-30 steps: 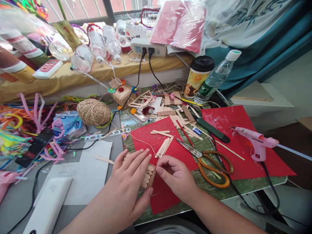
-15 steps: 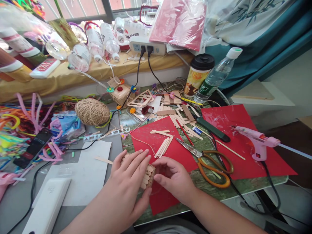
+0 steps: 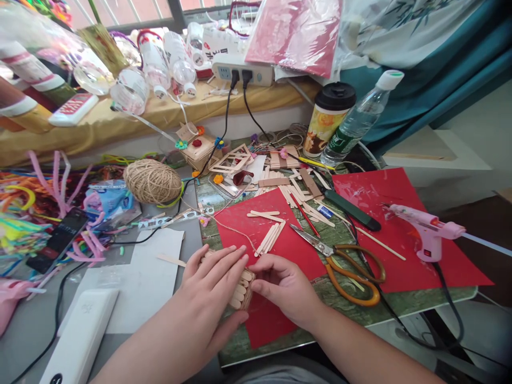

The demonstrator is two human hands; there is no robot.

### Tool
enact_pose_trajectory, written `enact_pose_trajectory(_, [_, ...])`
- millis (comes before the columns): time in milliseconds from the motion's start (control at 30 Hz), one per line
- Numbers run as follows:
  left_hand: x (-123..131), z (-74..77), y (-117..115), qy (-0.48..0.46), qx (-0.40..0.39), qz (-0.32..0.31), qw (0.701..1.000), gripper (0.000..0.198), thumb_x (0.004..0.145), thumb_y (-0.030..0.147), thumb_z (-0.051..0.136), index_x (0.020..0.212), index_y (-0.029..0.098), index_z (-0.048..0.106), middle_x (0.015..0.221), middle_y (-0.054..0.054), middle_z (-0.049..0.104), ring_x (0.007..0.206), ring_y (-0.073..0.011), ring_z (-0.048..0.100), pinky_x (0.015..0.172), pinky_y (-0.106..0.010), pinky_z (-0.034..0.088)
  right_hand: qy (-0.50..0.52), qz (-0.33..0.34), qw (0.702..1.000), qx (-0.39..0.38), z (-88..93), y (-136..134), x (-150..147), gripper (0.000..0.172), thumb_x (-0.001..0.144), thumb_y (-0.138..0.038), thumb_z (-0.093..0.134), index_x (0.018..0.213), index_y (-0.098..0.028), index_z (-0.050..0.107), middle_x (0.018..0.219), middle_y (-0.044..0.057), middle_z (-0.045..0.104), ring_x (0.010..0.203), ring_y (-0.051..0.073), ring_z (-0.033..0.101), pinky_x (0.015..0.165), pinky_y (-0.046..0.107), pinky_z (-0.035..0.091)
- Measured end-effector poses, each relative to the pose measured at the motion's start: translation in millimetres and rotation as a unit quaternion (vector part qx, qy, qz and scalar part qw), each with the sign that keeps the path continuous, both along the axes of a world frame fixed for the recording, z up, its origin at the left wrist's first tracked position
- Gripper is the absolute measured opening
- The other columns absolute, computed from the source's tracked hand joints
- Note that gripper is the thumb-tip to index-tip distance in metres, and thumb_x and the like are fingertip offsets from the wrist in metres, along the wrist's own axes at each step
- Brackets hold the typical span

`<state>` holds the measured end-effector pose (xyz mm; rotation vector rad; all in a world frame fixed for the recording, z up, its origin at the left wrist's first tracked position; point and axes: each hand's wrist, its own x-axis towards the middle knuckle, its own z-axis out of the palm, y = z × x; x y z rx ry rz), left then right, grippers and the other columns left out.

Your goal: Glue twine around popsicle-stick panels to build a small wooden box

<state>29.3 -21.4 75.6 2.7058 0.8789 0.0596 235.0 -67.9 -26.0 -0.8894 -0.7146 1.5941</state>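
Note:
My left hand (image 3: pixel 218 290) lies over a small piece made of craft sticks (image 3: pixel 241 289) and grips it, hiding much of it. Twine is wrapped along the right edge of this piece. At that edge, my right hand (image 3: pixel 286 290) has its thumb and fingers pinched on the twine (image 3: pixel 253 246), which runs back toward the twine ball (image 3: pixel 152 181). One craft stick (image 3: pixel 171 260) pokes out to the left of my left hand. Several loose craft sticks (image 3: pixel 270 237) lie on the red sheet (image 3: pixel 268 325) just beyond my hands.
Orange-handled scissors (image 3: pixel 352 274) lie right of my hands. Farther right, a pink glue gun (image 3: pixel 428 229) rests on another red sheet (image 3: pixel 460 272). A lidded cup (image 3: pixel 326 120) and a water bottle (image 3: pixel 360 120) stand behind. Pipe cleaners (image 3: pixel 24 234) and a white device (image 3: pixel 80 336) occupy the left.
My right thumb and fingers have drawn closer together at the piece's edge. My left hand keeps its hold, and the whole view has shifted slightly.

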Motion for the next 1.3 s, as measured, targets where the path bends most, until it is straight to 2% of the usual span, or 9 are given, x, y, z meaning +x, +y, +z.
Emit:
enact_pose_trajectory(100, [-3,-0.2,4,-0.010,-0.005,-0.016,1.000,0.077,0.104,0.028,0.064,0.172,0.025,0.026,0.167,-0.012,0.053,0.154,-0.0331,0.048,0.129,-0.060,0.032,0.006,0.006,1.000,0.002,0.6,0,1,0.029,0.080,-0.040,0.097,0.096,-0.025,0.077,0.096,0.001,0.077,0.089,0.017,0.071,0.086,0.030,0.058])
enact_pose_trajectory(300, [-8,-0.6,8,-0.021,-0.015,-0.037,0.999,0.070,0.105,0.020,0.060,0.169,0.027,0.033,0.167,-0.010,0.053,0.154,-0.0315,0.049,0.131,-0.060,0.030,0.005,0.009,1.000,0.005,1.0,1,2,0.028,0.081,-0.040,0.097,0.098,-0.026,0.079,0.094,0.000,0.076,0.088,0.017,0.070,0.084,0.030,0.058])
enact_pose_trajectory(533, [-7,-1.3,9,-0.023,-0.005,-0.053,0.998,0.056,0.106,0.015,0.054,0.161,0.020,0.046,0.164,-0.011,0.057,0.151,-0.0291,0.051,0.133,-0.057,0.028,0.027,0.000,0.999,0.018,-3.8,2,1,0.024,0.082,-0.035,0.097,0.099,-0.027,0.082,0.091,-0.001,0.075,0.085,0.014,0.070,0.080,0.025,0.059])
enact_pose_trajectory(733, [-10,1.1,11,-0.032,-0.005,-0.071,0.997,0.064,0.102,0.008,0.051,0.164,0.021,0.044,0.164,-0.011,0.057,0.152,-0.0296,0.051,0.133,-0.057,0.029,0.053,0.004,0.999,0.011,-5.0,2,2,0.023,0.079,-0.027,0.099,0.098,-0.032,0.087,0.095,-0.002,0.083,0.087,0.013,0.075,0.084,0.023,0.060])
enact_pose_trajectory(867, [-14,4.8,11,-0.013,-0.033,-0.071,0.997,0.078,0.097,0.003,0.049,0.170,0.024,0.033,0.170,-0.010,0.049,0.158,-0.0296,0.043,0.134,-0.060,0.027,0.000,-0.007,1.000,-0.002,-7.7,1,5,0.023,0.075,-0.030,0.101,0.095,-0.030,0.090,0.091,0.000,0.084,0.084,0.015,0.077,0.082,0.026,0.062])
enact_pose_trajectory(1000, [-12,5.1,7,-0.005,-0.050,-0.057,0.997,0.082,0.099,0.023,0.066,0.172,0.023,0.029,0.173,-0.012,0.044,0.159,-0.0355,0.041,0.133,-0.067,0.025,-0.069,-0.028,0.997,0.009,-7.9,0,9,0.016,0.083,-0.037,0.095,0.094,-0.027,0.090,0.088,0.003,0.084,0.080,0.016,0.076,0.078,0.027,0.061])
enact_pose_trajectory(1133, [-6,2.7,5,-0.029,-0.022,-0.030,0.999,0.068,0.101,0.021,0.065,0.165,0.026,0.042,0.166,-0.011,0.054,0.152,-0.0344,0.049,0.130,-0.065,0.029,-0.123,-0.057,0.991,0.006,-5.3,-2,10,0.020,0.099,-0.043,0.079,0.104,-0.025,0.086,0.081,0.002,0.080,0.074,0.016,0.074,0.074,0.028,0.061])
enact_pose_trajectory(1200, [-4,2.0,7,-0.040,-0.007,-0.024,0.999,0.060,0.102,0.021,0.064,0.159,0.025,0.049,0.161,-0.011,0.059,0.147,-0.0330,0.055,0.128,-0.062,0.033,-0.151,-0.076,0.985,0.026,-3.6,-4,10,0.020,0.102,-0.042,0.075,0.107,-0.025,0.083,0.081,0.002,0.078,0.074,0.016,0.072,0.072,0.028,0.059])
enact_pose_trajectory(1300, [-3,-1.1,13,-0.077,0.026,0.006,0.997,0.052,0.100,0.027,0.070,0.149,0.024,0.057,0.148,-0.010,0.069,0.131,-0.0313,0.065,0.116,-0.055,0.045,-0.201,-0.124,0.966,0.106,-0.3,-6,13,0.014,0.095,-0.034,0.084,0.089,-0.024,0.077,0.079,-0.001,0.070,0.072,0.015,0.065,0.070,0.027,0.054])
